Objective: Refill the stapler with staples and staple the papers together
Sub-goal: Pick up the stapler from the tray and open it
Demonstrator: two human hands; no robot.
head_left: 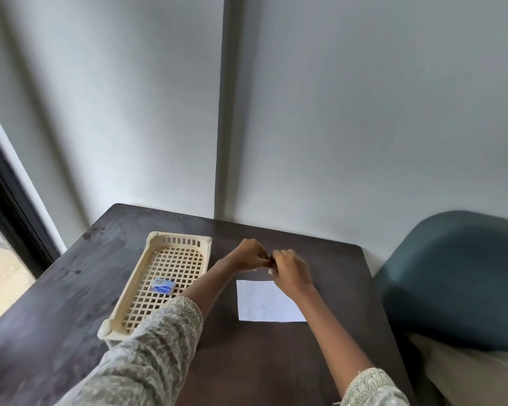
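Both hands meet over the dark worktop, just beyond the far edge of the paper. The left hand and right hand touch at the fingertips, fingers curled inward and pressed together around something small between them. A thin pale sliver shows just under the left hand, at the spot where the two hands join; it is too hidden and blurred to say whether this is the stapler or a strip of staples. Whatever it is, both hands pinch it from opposite sides.

The paper lies flat on the worktop directly below the fingers, toward the person, with the right wrist crossing its upper right corner. Left of the fingers sits a cream basket with a lattice floor, and a small blue staple box rests inside it, well apart from the hands. The left sleeve overlaps the basket's near corner. A blue-green chair stands right of the worktop.
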